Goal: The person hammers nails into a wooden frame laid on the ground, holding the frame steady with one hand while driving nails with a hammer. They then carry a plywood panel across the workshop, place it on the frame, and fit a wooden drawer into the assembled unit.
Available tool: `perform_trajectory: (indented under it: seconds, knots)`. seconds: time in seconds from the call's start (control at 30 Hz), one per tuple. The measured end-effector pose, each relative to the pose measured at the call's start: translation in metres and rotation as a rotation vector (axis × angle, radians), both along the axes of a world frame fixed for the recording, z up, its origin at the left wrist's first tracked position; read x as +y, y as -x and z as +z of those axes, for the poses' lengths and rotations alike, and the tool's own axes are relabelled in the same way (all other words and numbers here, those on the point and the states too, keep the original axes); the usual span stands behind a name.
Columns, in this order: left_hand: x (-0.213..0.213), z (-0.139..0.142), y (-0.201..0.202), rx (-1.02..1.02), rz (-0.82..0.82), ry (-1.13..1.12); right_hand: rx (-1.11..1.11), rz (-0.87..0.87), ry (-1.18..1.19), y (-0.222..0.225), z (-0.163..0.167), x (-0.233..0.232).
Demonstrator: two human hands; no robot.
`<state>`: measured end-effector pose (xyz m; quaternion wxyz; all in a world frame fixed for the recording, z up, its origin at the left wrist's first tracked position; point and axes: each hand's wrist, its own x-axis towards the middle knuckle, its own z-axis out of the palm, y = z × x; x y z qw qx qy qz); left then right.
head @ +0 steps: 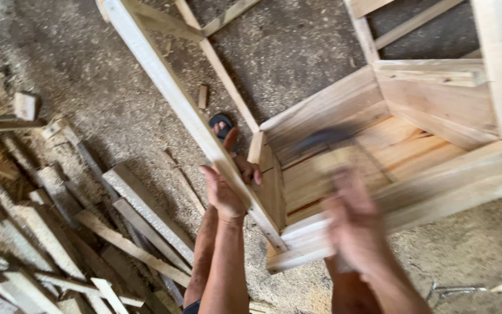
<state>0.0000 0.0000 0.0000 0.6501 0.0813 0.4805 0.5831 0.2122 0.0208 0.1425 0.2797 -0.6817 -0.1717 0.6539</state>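
My left hand (225, 189) grips a long pale wooden slat (172, 96) that runs diagonally from the upper left down to the corner of a wooden frame (413, 180). My right hand (352, 224) is blurred by motion and holds a hammer (326, 145) with a wooden handle, its dark head raised over the frame's boards. The frame is an unfinished box-like piece of pale planks lying on the ground. A foot in a dark sandal (223, 125) shows behind the slat.
A heap of offcut boards and strips (76, 232) lies at the lower left on a sawdust-covered floor (297, 52). A small wood block (202, 96) lies loose. Some metal bits (457, 289) rest at the lower right.
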Motion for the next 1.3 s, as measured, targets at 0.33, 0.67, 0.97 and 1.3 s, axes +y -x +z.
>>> perform_trajectory:
  seconds: [0.33,0.67,0.97,1.3]
  knots:
    - [0.031,0.036,-0.006,-0.048,0.039,0.02,-0.308,-0.028,0.066,-0.029,0.024,0.021]
    - [0.022,0.029,-0.002,0.005,0.007,0.118,-0.306,-0.21,-0.189,-0.019,0.015,-0.005]
    - [0.014,0.024,0.0,-0.07,-0.036,0.053,-0.354,-0.291,-0.135,-0.001,0.032,0.024]
    - [0.029,0.038,-0.003,-0.03,-0.09,0.127,-0.337,-0.298,0.036,-0.006,0.025,0.014]
